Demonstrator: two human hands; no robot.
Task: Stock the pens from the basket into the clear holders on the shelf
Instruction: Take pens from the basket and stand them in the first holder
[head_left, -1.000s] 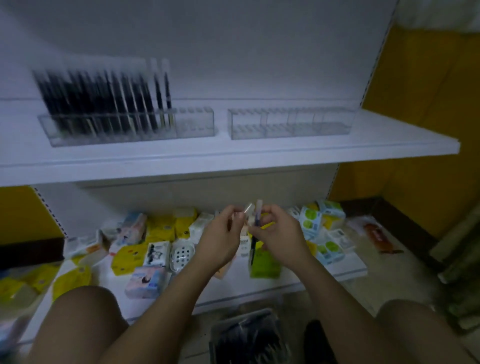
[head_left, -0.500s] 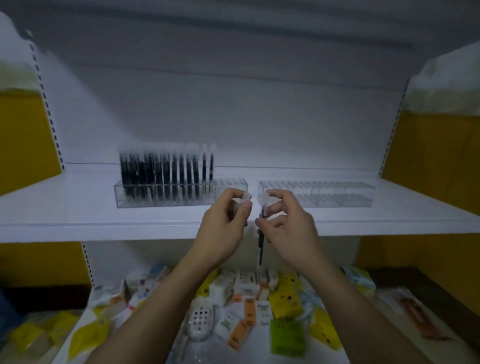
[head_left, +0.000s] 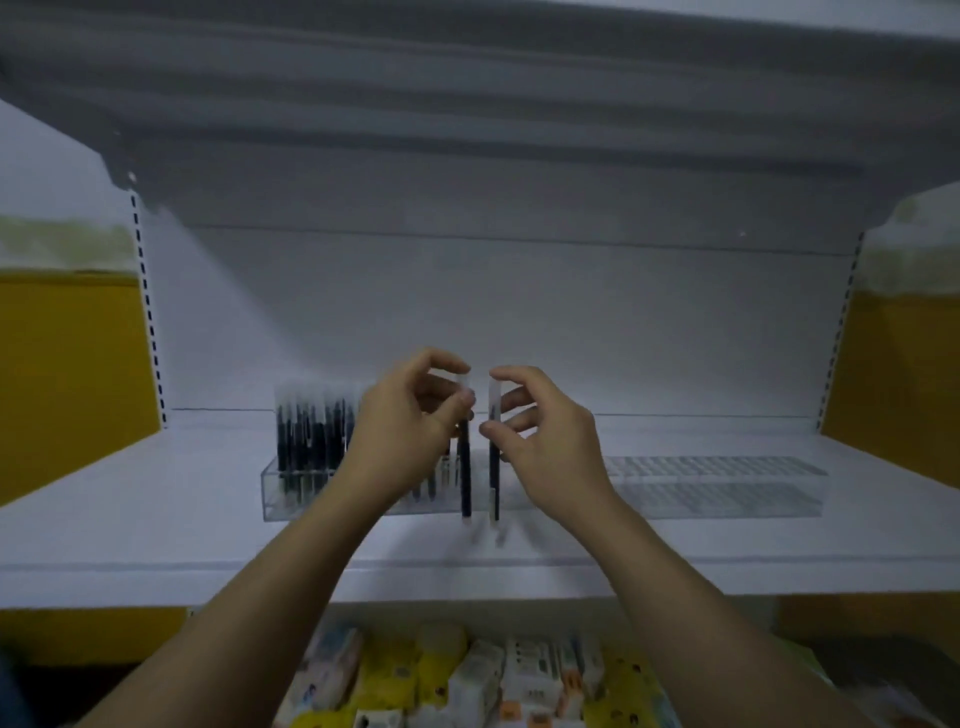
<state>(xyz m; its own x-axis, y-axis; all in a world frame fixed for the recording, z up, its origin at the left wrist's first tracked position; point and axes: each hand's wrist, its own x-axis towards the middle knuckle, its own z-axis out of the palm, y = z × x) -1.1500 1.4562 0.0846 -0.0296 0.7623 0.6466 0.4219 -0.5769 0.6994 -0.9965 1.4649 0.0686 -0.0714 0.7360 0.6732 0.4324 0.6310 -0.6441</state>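
Thumb and forefinger of the left hand (head_left: 410, 431) pinch a slim dark pen (head_left: 466, 467) by its frosted cap; the right hand (head_left: 545, 441) pinches a second pen (head_left: 493, 467) likewise. Both hang upright, just apart, tips at the right end of the left clear holder (head_left: 291, 493), a boxy plastic tray of dark pens (head_left: 306, 436). Its gridded twin (head_left: 727, 488) lies right on the smooth white shelf (head_left: 156, 519).

Bare forearms (head_left: 291, 561), bare left hand (head_left: 405, 436) and right hand (head_left: 556, 452).
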